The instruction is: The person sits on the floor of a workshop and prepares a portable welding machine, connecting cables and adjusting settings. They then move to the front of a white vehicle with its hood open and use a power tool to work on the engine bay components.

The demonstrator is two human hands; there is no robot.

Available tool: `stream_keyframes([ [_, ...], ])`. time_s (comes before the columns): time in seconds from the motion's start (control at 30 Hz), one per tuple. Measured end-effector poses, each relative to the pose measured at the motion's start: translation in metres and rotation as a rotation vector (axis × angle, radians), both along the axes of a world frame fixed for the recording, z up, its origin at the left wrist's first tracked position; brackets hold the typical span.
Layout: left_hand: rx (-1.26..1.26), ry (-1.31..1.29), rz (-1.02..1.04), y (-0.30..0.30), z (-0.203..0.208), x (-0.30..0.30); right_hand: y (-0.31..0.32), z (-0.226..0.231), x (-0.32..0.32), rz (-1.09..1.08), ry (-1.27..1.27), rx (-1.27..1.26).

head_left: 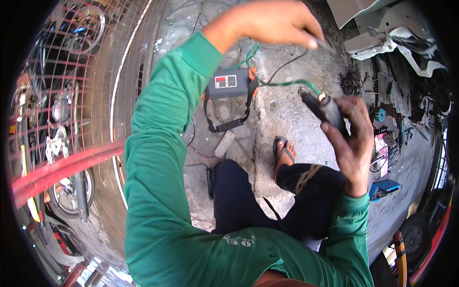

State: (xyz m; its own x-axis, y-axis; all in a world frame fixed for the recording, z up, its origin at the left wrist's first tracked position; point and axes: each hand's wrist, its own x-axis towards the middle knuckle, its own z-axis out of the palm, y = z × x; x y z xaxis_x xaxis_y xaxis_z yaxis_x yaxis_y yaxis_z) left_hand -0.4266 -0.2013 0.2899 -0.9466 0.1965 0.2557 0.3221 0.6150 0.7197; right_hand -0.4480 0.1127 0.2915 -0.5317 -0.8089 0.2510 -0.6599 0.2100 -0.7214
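Left hand (270,21) pinches perhaps a probe; right hand (351,136) grips connector (325,107).

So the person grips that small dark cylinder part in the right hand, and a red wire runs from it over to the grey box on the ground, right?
Not quite: the wire is green, not red, as the head view shows. The rest holds: the right hand grips the small dark cylinder part, and the wire runs toward the grey box on the ground.
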Motion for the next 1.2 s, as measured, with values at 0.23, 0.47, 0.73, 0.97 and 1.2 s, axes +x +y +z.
stream_keyframes([
  [0.23,-0.137,0.233,0.038,0.109,0.014,0.05,0.022,-0.009,0.006,0.124,0.015,0.035],
  [0.47,0.557,-0.116,0.698,0.196,-0.075,0.148,0.033,-0.033,0.01,-0.013,-0.28,-0.045],
  [0.73,1.571,0.026,0.342,0.323,-0.118,0.153,0.03,-0.042,0.041,0.064,-0.065,0.288],
  [0.97,1.655,0.18,0.567,0.272,-0.131,0.206,0.044,-0.089,-0.016,-0.076,-0.071,0.011],
  [1.2,1.197,0.28,0.861,0.167,-0.049,0.329,0.037,-0.136,0.067,0.628,0.189,0.802],
])
